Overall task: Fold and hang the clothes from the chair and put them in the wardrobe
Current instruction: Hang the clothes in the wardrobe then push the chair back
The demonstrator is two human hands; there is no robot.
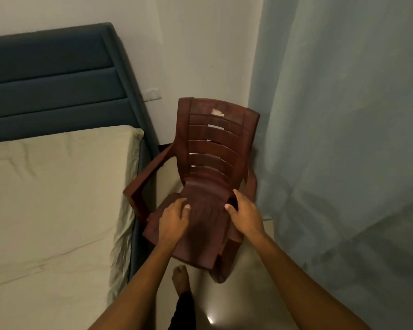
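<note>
From the head view, you are standing over a dark brown plastic chair with a slatted back and armrests, and you are reaching both bare arms down toward its seat. Your left hand is hovering over the front left part of the seat with its grip released, fingers loosely spread and holding nothing; whether it is touching the plastic cannot be told. Your right hand is reaching over the right side of the seat near the armrest, grip also released, thumb turned inward and fingers relaxed, with nothing in it. The seat is showing only its own ribbed plastic, and a pale patch is sitting near the top of the backrest.

The chair is standing on a glossy floor, just beside a bed with a cream sheet and a padded blue-grey headboard on your left. A pale blue curtain is hanging on the right, close to the chair. Your bare foot is showing below the seat's front edge.
</note>
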